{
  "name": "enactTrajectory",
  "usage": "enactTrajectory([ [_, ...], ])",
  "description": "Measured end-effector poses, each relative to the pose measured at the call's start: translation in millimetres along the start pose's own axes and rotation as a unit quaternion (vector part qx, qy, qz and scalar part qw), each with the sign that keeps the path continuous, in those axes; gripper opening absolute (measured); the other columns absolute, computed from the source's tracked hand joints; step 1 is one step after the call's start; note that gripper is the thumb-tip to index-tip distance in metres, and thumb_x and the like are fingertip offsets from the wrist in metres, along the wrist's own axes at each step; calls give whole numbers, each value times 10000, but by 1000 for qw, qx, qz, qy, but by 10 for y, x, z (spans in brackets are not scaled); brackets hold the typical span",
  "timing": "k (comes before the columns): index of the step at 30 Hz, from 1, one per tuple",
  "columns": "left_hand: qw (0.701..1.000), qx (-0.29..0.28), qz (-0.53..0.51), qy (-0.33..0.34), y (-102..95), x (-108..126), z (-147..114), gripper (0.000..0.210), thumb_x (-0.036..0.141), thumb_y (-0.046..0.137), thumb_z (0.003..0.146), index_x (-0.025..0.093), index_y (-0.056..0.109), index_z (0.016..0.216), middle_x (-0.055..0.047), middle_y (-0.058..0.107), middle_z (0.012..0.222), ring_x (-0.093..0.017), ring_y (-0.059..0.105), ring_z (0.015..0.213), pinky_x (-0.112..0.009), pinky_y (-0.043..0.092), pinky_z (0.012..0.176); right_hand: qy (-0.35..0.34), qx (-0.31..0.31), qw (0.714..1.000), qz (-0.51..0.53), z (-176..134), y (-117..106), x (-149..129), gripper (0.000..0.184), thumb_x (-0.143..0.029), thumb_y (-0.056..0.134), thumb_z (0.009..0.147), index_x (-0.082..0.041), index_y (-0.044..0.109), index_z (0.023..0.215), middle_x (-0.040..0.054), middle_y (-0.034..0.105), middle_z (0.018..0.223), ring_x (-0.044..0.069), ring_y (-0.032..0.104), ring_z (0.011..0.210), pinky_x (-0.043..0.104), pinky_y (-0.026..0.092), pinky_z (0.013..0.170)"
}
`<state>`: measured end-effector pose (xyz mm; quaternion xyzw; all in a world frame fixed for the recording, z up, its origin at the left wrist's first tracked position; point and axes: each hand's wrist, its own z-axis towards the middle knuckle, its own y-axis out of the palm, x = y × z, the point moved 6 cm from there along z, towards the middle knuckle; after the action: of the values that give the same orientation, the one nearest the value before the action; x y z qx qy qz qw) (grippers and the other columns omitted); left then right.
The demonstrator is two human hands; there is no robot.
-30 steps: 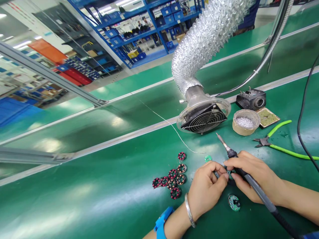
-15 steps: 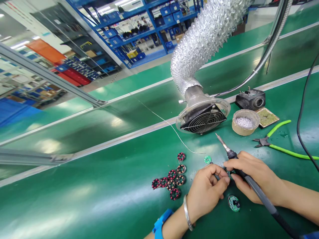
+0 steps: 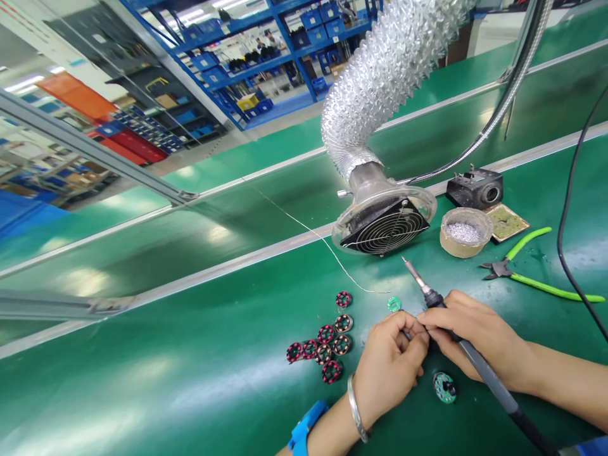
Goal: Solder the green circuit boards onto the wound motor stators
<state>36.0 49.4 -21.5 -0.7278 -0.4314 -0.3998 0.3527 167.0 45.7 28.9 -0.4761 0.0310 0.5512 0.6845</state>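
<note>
My right hand is closed around a soldering iron, whose bare tip points up and left. The thumb and fingers of my left hand are pinched together and meet the right fingertips. What they pinch is mostly hidden; only a dark bit shows. Just beyond the left fingers lies a small green ring-shaped circuit board. Nearer to me, below the hands, a round circuit board with a black part on it rests on the bench. Several wound motor stators, red and copper, stand left of my left hand.
A solder wire hangs down to the green bench. Behind it is a fume extractor hood on a silver duct. At right are a tub of metal bits, a sponge tray, an iron holder, green-handled cutters and a black cable.
My right fingers have moved left against the left fingertips, and the iron has shifted slightly left. The green board that showed between the hands is now hidden.
</note>
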Motion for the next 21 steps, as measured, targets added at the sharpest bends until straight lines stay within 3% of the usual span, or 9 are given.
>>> enactTrajectory([
  [8,998,1,-20,-60,10,-38,27,79,206,575,750,175,520,701,82,470,449,-62,470,357,-115,352,317,22,57,998,24,16,-308,-32,418,-42,476,904,-192,487,1295,29,684,864,142,546,629,278,474,586],
  [11,998,-4,-33,-60,14,-29,30,59,177,578,724,172,528,694,74,488,486,-58,474,374,-114,352,317,22,41,999,-1,-16,-451,-61,481,-104,507,892,-199,462,1362,56,685,918,186,617,742,322,517,644],
  [14,997,-6,-38,-63,23,-18,34,69,162,577,722,170,524,677,72,484,485,-51,461,374,-108,338,319,42,5,999,4,-69,-523,-93,428,-155,520,861,-208,542,1285,85,663,944,225,632,782,357,526,629],
  [17,997,-7,-33,-68,30,-6,36,83,171,574,741,170,523,676,75,471,464,-50,442,363,-111,327,317,80,21,996,39,-108,-570,-124,314,-152,502,847,-220,605,1135,51,598,714,215,596,620,341,461,482],
  [21,997,-5,-29,-69,28,3,38,92,172,567,752,173,519,673,73,473,476,-53,444,369,-120,334,320,70,28,997,29,-89,-555,-197,293,-148,479,848,-239,576,1110,58,632,733,255,629,663,367,440,478],
])
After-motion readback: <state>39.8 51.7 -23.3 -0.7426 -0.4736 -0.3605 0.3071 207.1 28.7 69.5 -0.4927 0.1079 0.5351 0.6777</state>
